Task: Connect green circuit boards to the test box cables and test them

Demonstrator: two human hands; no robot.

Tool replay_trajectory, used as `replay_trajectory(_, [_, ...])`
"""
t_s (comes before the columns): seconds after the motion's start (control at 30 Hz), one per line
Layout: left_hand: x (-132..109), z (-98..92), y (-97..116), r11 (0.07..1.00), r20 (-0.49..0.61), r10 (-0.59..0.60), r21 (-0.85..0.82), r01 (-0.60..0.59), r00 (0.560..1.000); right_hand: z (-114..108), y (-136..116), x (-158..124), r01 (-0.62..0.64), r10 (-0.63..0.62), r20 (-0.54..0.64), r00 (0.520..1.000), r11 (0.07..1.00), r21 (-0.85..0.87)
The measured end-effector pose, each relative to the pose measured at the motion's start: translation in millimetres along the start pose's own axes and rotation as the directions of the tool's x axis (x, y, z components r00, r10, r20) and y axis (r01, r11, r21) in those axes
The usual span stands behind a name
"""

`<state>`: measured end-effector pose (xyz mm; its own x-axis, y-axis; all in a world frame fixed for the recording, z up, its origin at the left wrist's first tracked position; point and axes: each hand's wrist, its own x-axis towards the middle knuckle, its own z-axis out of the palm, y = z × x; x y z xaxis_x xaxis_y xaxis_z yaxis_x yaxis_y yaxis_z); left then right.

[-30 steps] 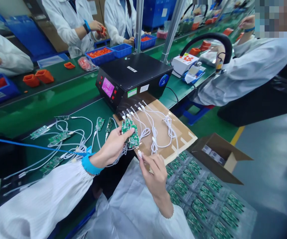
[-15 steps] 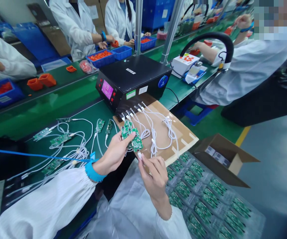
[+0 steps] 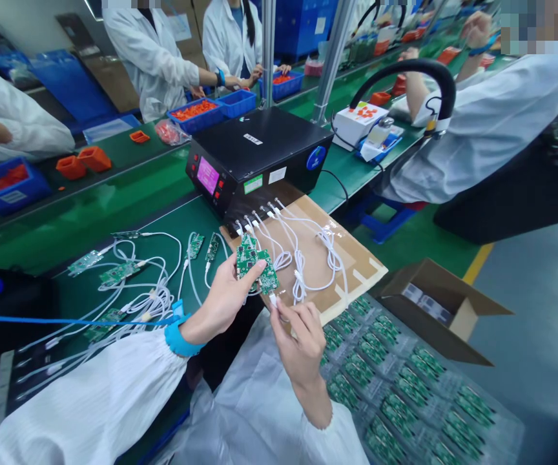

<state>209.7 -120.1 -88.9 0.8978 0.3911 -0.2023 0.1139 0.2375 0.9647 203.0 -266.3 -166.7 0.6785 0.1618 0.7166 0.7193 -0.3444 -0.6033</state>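
My left hand (image 3: 225, 287), with a blue wrist strap (image 3: 181, 334), grips green circuit boards (image 3: 256, 261) between thumb and fingers. Two boards seem to overlap in it. My right hand (image 3: 302, 339) pinches a white cable plug (image 3: 274, 299) at the lower edge of the nearer board. Whether the plug is seated in the board's socket is too small to tell. Just beyond the boards, white cables (image 3: 298, 268) run from the front of a black test unit (image 3: 264, 145) with a lit pink screen. More boards on cables, such as this circuit board (image 3: 119, 274), lie to the left.
A brown cardboard sheet (image 3: 356, 258) lies before the unit. Clear trays of boards (image 3: 380, 381) sit at lower right, beside an open carton (image 3: 448, 310). A black hose (image 3: 405, 68) arches at right. Co-workers in white coats handle orange parts around blue bins (image 3: 196, 116).
The plug in my right hand has shifted very slightly down from the board's edge. My left hand keeps its hold. Across the line, a co-worker's arm has reached right toward a blue bin.
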Motion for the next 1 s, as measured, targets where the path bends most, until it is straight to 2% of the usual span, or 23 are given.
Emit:
replay_trajectory(0.13, [-3.7, 2.6, -1.1, 0.983, -0.064, 0.099, 0.161, -0.088, 0.993, 1.7, -1.2, 0.7, -0.019, 0.019, -0.004, 1.0, 1.0, 0.005])
replay_trajectory(0.33, [-0.8, -3.1, -6.8, 0.947, -0.006, 0.168, 0.28, -0.159, 0.986, 2.9, -0.7, -2.0, -0.02, 0.02, 0.004, 1.0, 1.0, 0.004])
replay_trajectory(0.43, [3.2, -6.8, -9.3, 0.947, -0.005, 0.162, 0.282, -0.154, 0.987, 4.7, -2.0, -2.5, -0.01, 0.01, 0.008, 1.0, 1.0, -0.001])
replay_trajectory(0.53, [5.0, -7.7, -8.0, 0.966, -0.022, 0.101, 0.241, -0.093, 0.995, 3.5, 0.1, -2.1, -0.015, 0.016, 0.032, 0.999, 1.0, -0.014])
replay_trajectory(0.63, [4.8, -7.4, -5.3, 0.976, -0.052, 0.078, 0.209, -0.066, 0.996, -9.0, 11.1, -3.6, 0.014, -0.011, 0.141, 0.99, 1.0, -0.022])
replay_trajectory(0.73, [5.1, -7.9, -5.8, 0.974, -0.058, 0.118, 0.2, -0.104, 0.991, -35.2, 28.9, -9.6, 0.126, -0.102, 0.315, 0.943, 0.991, -0.056])
replay_trajectory(0.87, [7.8, -7.6, -10.5, 0.972, -0.045, 0.127, 0.206, -0.115, 0.991, -71.4, 47.3, -19.8, 0.312, -0.207, 0.561, 0.802, 0.945, -0.097])
replay_trajectory(0.93, [9.3, -5.7, -12.3, 0.971, -0.051, 0.125, 0.213, -0.112, 0.991, -81.3, 51.1, -22.7, 0.381, -0.24, 0.633, 0.736, 0.92, -0.094])
replay_trajectory(1.0, [10.3, -2.7, -12.8, 0.972, -0.064, 0.119, 0.212, -0.103, 0.991, -84.6, 52.6, -23.5, 0.418, -0.262, 0.661, 0.704, 0.904, -0.087])
